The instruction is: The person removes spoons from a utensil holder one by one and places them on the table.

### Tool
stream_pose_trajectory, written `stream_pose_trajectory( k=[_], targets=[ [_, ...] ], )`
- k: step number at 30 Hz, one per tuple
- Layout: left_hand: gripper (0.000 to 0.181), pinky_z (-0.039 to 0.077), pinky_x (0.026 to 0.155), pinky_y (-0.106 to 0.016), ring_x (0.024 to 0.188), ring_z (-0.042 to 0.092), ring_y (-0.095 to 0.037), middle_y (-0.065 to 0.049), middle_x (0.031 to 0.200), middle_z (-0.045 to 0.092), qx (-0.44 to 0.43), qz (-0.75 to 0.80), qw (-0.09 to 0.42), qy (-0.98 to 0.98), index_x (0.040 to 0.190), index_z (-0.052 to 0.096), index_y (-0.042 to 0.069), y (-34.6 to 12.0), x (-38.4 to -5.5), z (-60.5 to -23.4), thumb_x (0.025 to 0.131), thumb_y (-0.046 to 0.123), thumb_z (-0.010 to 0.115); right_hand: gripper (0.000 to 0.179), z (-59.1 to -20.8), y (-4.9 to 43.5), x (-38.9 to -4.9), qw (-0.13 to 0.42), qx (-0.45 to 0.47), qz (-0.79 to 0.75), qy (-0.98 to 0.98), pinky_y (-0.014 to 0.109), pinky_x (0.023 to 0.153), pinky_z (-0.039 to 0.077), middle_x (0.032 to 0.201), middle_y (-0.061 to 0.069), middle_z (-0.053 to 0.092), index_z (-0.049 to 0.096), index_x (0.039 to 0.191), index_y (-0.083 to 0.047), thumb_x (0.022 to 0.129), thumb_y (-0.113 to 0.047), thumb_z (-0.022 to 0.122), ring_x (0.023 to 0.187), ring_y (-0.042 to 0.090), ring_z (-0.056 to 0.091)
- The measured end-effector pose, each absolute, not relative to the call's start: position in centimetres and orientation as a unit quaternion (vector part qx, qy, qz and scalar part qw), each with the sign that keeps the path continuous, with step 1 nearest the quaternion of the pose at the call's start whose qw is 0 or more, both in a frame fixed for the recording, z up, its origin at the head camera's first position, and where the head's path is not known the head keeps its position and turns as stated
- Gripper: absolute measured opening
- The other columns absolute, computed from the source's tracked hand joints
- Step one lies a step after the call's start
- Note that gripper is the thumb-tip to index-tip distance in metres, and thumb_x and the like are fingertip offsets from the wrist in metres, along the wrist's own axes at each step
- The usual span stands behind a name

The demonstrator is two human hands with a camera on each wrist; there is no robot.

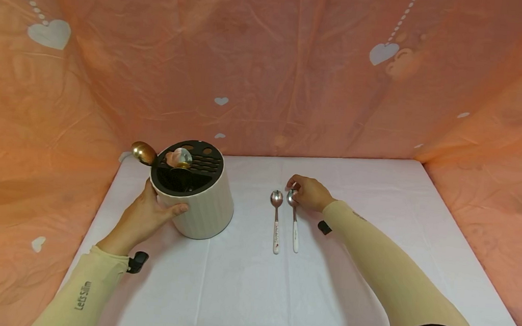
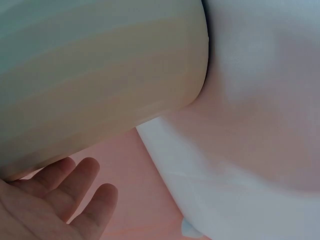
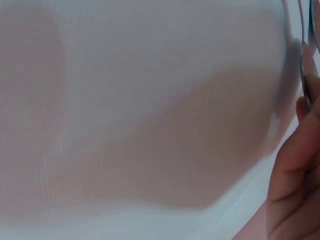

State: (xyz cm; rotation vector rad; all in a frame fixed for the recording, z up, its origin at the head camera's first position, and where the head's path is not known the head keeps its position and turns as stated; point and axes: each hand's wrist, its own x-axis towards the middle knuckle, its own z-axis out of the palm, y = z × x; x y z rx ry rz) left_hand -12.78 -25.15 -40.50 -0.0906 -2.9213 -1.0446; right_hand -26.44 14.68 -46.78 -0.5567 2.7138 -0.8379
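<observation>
My left hand (image 1: 143, 221) grips the side of a cream ribbed utensil holder (image 1: 206, 210) with a black slotted lid, thumb across its front and fingers round the far side. The left wrist view has the fingers (image 2: 82, 192) along the holder's wall. On the right, my right hand (image 1: 312, 194) pinches a white-handled spoon (image 1: 295, 236) near its bowl. Just left of it lies a second spoon (image 1: 276, 231), with a patterned handle. At the edge of the right wrist view, fingers (image 3: 297, 170) are at the spoon's metal (image 3: 303, 60).
A gold spoon or ladle head (image 1: 143, 152) sticks out past the holder's left rim. Another shiny utensil head (image 1: 181, 158) stands above the lid. White cloth (image 1: 241, 294) covers the table, with an orange heart-patterned curtain (image 1: 268, 71) behind and at both sides.
</observation>
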Motion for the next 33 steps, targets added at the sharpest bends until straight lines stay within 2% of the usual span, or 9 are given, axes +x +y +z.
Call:
stream_pose_trajectory(
  k=[14,19,23,27,33],
  targets=[
    [0.109,0.031,0.089,-0.063,0.122,0.036,-0.045,-0.027,0.139,0.033,-0.027,-0.337,0.011,-0.941,0.147,-0.009,0.021,-24.9,-12.8,-40.6,0.076,0.058,0.066,0.046,-46.7,15.1,-26.0,0.102,-0.188,-0.243,0.946,0.036,0.077,0.044,0.102,-0.001,0.058,0.048,0.129,-0.020,0.086,-0.012,0.063,0.085,0.016,0.056],
    [0.109,0.031,0.088,-0.063,0.122,0.036,-0.045,-0.027,0.139,0.032,-0.031,-0.340,0.014,-0.940,0.147,-0.009,0.020,-25.1,-12.8,-40.3,0.077,0.057,0.066,0.046,-45.5,15.5,-25.9,0.084,-0.203,-0.230,0.948,0.038,0.076,0.044,0.105,0.002,0.058,0.047,0.131,-0.019,0.087,-0.018,0.064,0.088,0.020,0.056],
    [0.109,0.030,0.088,-0.063,0.122,0.036,-0.045,-0.026,0.140,0.032,-0.032,-0.345,0.014,-0.938,0.147,-0.009,0.022,-25.2,-12.9,-40.2,0.076,0.056,0.066,0.043,-43.9,16.4,-25.7,0.063,-0.213,-0.229,0.948,0.042,0.080,0.043,0.104,0.003,0.059,0.050,0.128,-0.018,0.087,-0.016,0.062,0.095,0.027,0.057],
    [0.109,0.031,0.088,-0.063,0.121,0.037,-0.045,-0.027,0.138,0.034,-0.030,-0.343,0.014,-0.939,0.147,-0.008,0.021,-25.2,-12.9,-40.2,0.076,0.057,0.066,0.040,-42.3,17.2,-25.2,0.048,-0.223,-0.225,0.947,0.041,0.084,0.042,0.102,0.001,0.060,0.051,0.126,-0.020,0.087,-0.018,0.061,0.099,0.026,0.056],
    [0.108,0.030,0.088,-0.064,0.122,0.035,-0.046,-0.027,0.139,0.032,-0.035,-0.346,0.007,-0.938,0.147,-0.009,0.021,-25.2,-12.8,-40.1,0.077,0.057,0.065,0.039,-39.7,17.9,-24.0,0.028,-0.229,-0.245,0.942,0.035,0.069,0.042,0.097,-0.001,0.061,0.049,0.127,-0.020,0.089,-0.015,0.055,0.066,0.018,0.054]
  ],
)
